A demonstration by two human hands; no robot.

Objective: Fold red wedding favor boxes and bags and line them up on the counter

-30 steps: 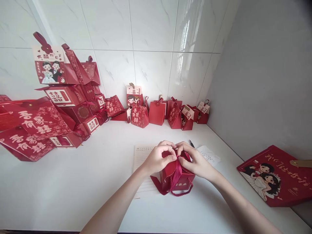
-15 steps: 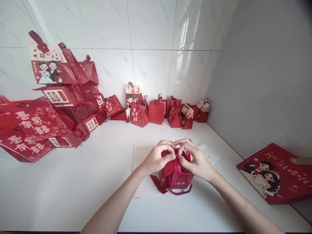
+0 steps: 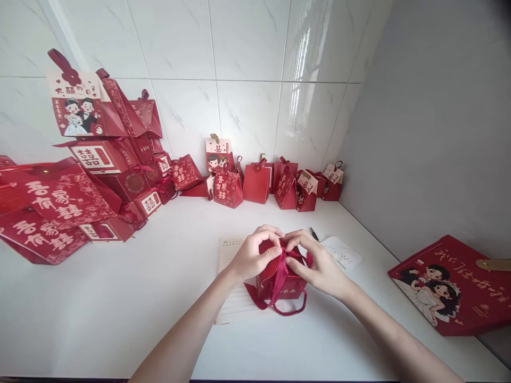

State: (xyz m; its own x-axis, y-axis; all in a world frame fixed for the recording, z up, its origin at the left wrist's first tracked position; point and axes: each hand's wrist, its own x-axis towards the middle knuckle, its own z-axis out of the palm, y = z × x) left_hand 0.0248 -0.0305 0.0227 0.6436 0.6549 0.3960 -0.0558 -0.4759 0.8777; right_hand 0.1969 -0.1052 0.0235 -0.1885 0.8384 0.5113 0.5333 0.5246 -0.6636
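A small red gift box (image 3: 287, 290) with a twisted rope handle (image 3: 305, 306) stands near the middle of the table, partly over a lined notepad (image 3: 231, 308). Over its top runs a dark red ribbon (image 3: 280, 279), gathered into a knot at the centre. My left hand (image 3: 261, 252) pinches the ribbon at the knot from the left, thumb and fingers closed. From the right, my right hand (image 3: 315, 263) grips the ribbon at the same spot between thumb and forefinger. Both hands hide much of the box's top.
Red gift boxes are stacked at the left (image 3: 96, 159), and several smaller ones line the tiled wall (image 3: 257, 183). A large red gift bag (image 3: 451, 287) lies at the right. Beyond my right hand are a black pen (image 3: 314, 234) and a white paper (image 3: 341, 252).
Both hands and the gift box have shifted slightly left. The ribbon is drawn together at the knot, and the pen shows more beyond my right hand.
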